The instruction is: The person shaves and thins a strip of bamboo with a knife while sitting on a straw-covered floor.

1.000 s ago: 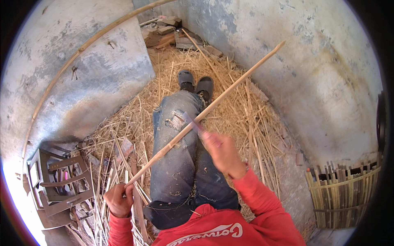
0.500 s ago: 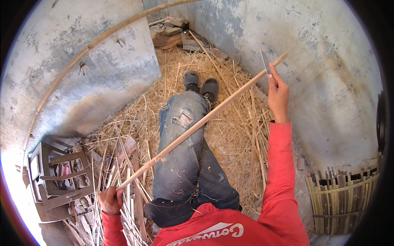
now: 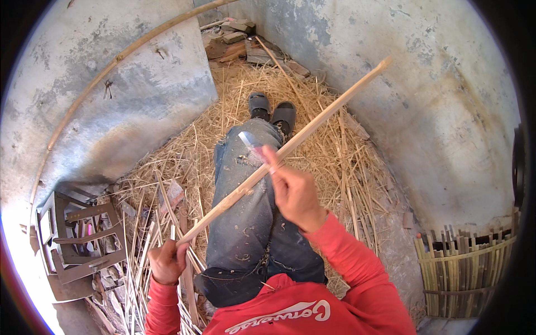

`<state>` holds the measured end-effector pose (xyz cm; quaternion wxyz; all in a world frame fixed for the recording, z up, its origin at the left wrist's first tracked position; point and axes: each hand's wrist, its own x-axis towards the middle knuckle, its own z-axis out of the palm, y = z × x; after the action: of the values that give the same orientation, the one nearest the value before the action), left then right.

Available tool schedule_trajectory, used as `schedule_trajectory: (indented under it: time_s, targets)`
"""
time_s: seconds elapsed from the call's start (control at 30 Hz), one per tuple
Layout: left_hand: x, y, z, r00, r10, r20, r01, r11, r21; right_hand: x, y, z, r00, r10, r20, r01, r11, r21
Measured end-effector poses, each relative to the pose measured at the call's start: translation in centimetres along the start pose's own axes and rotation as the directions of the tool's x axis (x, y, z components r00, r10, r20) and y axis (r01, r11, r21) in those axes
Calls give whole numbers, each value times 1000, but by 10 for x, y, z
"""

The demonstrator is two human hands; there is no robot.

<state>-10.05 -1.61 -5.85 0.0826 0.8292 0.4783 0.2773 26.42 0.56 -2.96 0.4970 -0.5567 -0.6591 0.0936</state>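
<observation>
A long pale bamboo strip (image 3: pixel 329 111) slants across my outstretched legs, from lower left to upper right. Its lower end is gripped by my left hand (image 3: pixel 167 262), fingers wrapped round it. My right hand (image 3: pixel 296 192) is at the middle of the strip, closed on a knife (image 3: pixel 251 144) whose blade points up and left across it. The blade and fingertips are somewhat blurred, and the fingers hide the handle in part. A small curl of shaving (image 3: pixel 249 192) clings to the strip between my hands.
Straw-like shavings (image 3: pixel 195 145) cover the ground around my legs. Split strips (image 3: pixel 148 262) lie at my left beside a brown wooden frame (image 3: pixel 89 240). A slatted bamboo basket (image 3: pixel 466 273) stands at the right. Walls close in both sides; bricks (image 3: pixel 237 28) lie in the far corner.
My right hand has come down and left along the strip with the knife, from near the far end to the middle. My left hand has shifted slightly right and up.
</observation>
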Motion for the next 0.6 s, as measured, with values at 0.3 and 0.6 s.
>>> schedule_trajectory:
  time_s: [0.3, 0.6]
  targets:
    - [40, 65, 18, 990, -136, 43, 140, 982, -129, -22, -27, 17, 992, 76, 98, -103, 948, 300]
    - [38, 63, 18, 995, -93, -46, 88, 992, -92, 12, -29, -20, 994, -24, -105, 35, 994, 102]
